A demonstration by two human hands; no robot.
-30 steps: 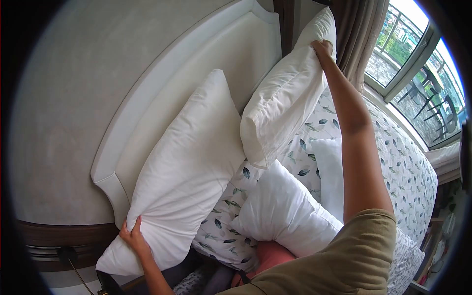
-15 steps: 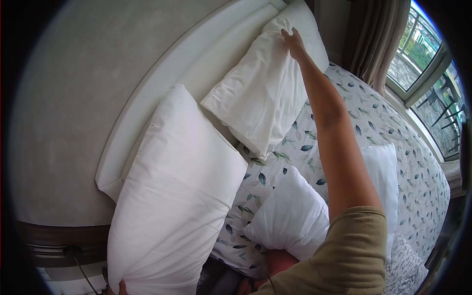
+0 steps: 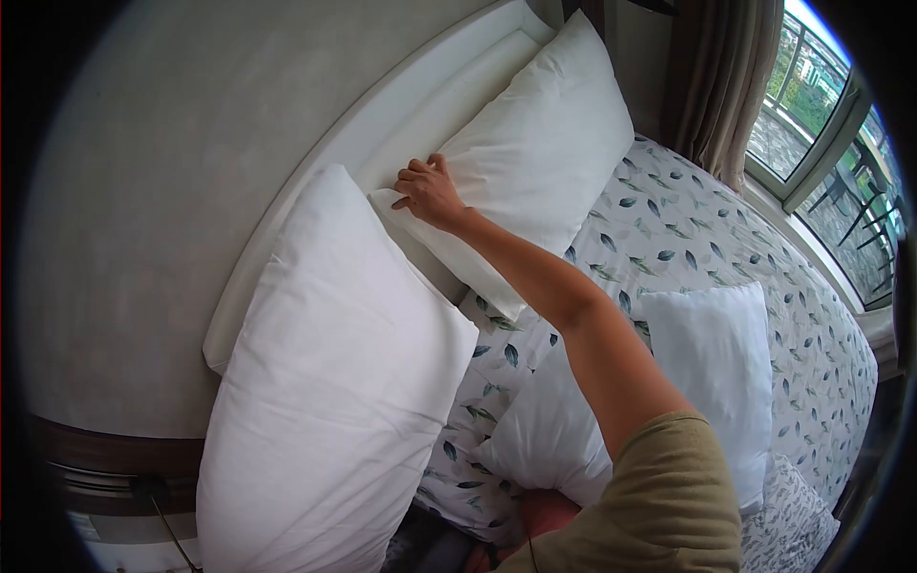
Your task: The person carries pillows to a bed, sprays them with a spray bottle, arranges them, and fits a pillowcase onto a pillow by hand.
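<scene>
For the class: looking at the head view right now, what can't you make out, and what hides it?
In the head view:
- Left hand: out of sight; behind the near pillow or outside the frame, I cannot tell.
- Near pillow's lower end: cut off by the bottom edge.
- Cushion: partly hidden behind the right arm and sleeve.
- Headboard: lower part hidden behind the pillows.
- Buildings outside: too small for detail.
</scene>
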